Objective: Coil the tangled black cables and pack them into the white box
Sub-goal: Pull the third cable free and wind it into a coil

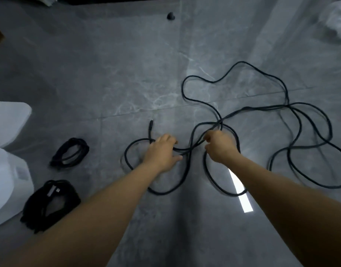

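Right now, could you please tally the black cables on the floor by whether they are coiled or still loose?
Coiled bundles: 2, a small coil and a larger bundle.
Loose cable: 1, a tangled cable handled by the left hand and right hand.
Total: 3.

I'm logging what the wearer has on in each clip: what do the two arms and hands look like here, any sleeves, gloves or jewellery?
Both forearms are bare right up to the picture's lower edge, with no sleeve in view. The left hand and right hand wear no gloves, and no watch, ring or wristband is visible, though the picture is slightly blurred.
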`<state>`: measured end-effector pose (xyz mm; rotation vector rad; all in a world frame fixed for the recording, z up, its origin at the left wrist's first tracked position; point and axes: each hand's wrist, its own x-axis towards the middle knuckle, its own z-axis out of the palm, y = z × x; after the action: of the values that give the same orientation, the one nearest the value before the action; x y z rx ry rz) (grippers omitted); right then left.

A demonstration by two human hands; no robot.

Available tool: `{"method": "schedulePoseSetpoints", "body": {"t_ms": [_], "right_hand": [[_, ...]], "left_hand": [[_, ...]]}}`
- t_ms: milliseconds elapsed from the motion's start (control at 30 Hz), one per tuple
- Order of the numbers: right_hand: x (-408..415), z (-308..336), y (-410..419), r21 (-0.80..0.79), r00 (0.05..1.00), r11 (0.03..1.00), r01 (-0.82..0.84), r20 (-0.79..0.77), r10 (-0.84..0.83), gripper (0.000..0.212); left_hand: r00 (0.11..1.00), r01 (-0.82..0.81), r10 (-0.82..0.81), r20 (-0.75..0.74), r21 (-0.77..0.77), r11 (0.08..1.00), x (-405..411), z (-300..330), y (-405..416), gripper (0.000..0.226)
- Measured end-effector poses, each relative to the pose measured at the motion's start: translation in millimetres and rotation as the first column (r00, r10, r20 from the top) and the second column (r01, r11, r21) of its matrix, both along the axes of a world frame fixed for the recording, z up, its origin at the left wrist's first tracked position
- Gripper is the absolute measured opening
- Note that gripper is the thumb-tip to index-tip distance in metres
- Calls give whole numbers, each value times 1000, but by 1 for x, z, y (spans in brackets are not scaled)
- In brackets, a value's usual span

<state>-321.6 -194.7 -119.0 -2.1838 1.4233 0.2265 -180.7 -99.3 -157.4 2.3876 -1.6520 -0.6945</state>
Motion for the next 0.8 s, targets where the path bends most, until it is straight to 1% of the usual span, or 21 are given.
{"method": "schedulePoseSetpoints", "body": {"t_ms": [100, 233, 300, 367, 433, 500, 533, 600, 633, 700, 733, 800], "right_hand": [[-6, -8, 5, 42, 998, 999, -13, 59, 11, 37], [-17, -9, 5, 62, 994, 998, -15, 113, 8, 37], [-25, -5, 1, 55, 990, 998, 13, 142, -21, 39], [-31, 0, -2, 8, 982, 999, 31, 184, -32, 43], [-35, 8, -4, -127, 974, 992, 15, 225, 14, 45], [-35, 16, -5, -251, 966, 968, -25, 241, 87, 50], [-33, 21, -5, -285, 965, 957, -55, 231, 124, 53], [-28, 31, -4, -322, 966, 936, -141, 161, 200, 53], [-24, 37, -3, -328, 965, 926, -186, 116, 235, 50], [-16, 52, -2, -361, 959, 902, -236, 64, 276, 36], [-13, 60, 0, -391, 957, 888, -243, 56, 286, 28], [-10, 75, 3, -407, 954, 881, -240, 70, 292, 20]], "left_hand": [[997, 17, -21, 69, 54, 998, -26, -11, -8, 54], [989, -43, 34, 142, 62, 997, -45, -15, -16, 44], [988, -69, 58, 145, 72, 995, -46, -10, -19, 40], [990, -105, 99, 102, 56, 993, -42, -1, -18, 38], [993, -119, 119, 5, 5, 993, -35, 10, -17, 36], [989, -110, 104, -104, -50, 993, -29, 25, -15, 31], [984, -101, 88, -153, -77, 992, -26, 34, -14, 29], [973, -80, 51, -225, -122, 989, -22, 53, -10, 26], [969, -69, 34, -247, -138, 988, -20, 62, -7, 24], [962, -52, 8, -272, -155, 987, -16, 80, 1, 18], [962, -47, 1, -272, -163, 986, -13, 88, 5, 17], [974, -52, 6, -228, -197, 979, -5, 103, 13, 19]]}}
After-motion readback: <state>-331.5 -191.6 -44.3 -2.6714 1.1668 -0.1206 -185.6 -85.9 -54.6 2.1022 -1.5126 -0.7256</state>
